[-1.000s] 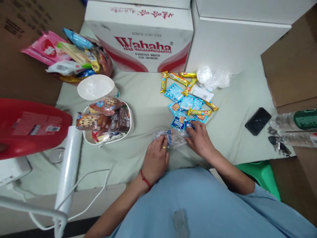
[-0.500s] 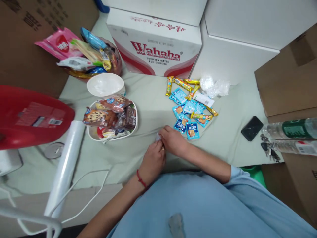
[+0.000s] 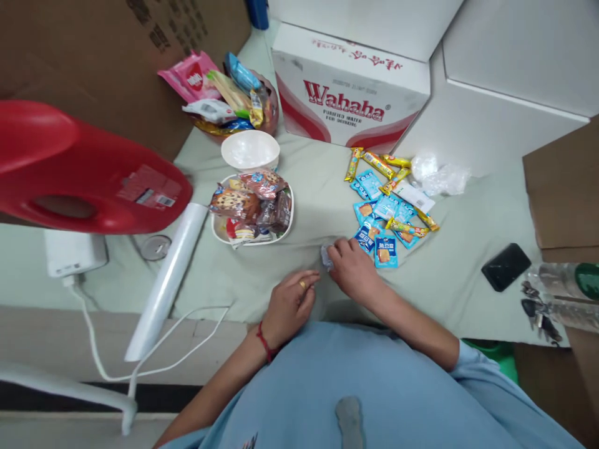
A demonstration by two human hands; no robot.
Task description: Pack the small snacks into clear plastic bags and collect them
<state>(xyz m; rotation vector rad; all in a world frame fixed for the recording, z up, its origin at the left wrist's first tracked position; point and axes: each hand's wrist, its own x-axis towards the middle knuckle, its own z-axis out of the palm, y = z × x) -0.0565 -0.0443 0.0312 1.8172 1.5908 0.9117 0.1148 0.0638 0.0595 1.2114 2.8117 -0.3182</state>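
Note:
My right hand (image 3: 353,269) is closed over the table edge side of the cloth, its fingertips on a small crumpled piece of clear plastic (image 3: 326,257). What the plastic is exactly I cannot make out. Just left of it, my left hand (image 3: 291,305) has its fingers loosely stretched, thumb apart, and holds nothing. It wears a ring and a red bracelet (image 3: 264,344). Beside my right hand lie several blue snack packets (image 3: 386,251) and yellow snack sticks (image 3: 407,228). A white tub (image 3: 292,215) filled with wrapped cakes (image 3: 238,204) stands beyond my left hand.
Behind the tub are a white bowl (image 3: 250,149) and a heap of snack bags (image 3: 229,93). A Wahaha carton (image 3: 346,93) stands at the back. At left are a red jug (image 3: 107,181) and a plastic film roll (image 3: 166,280); at right, a phone (image 3: 505,267), keys and bottles.
My hands have come apart: the left has let go of the clear plastic and opened, while the right keeps it. The view has swung to the left.

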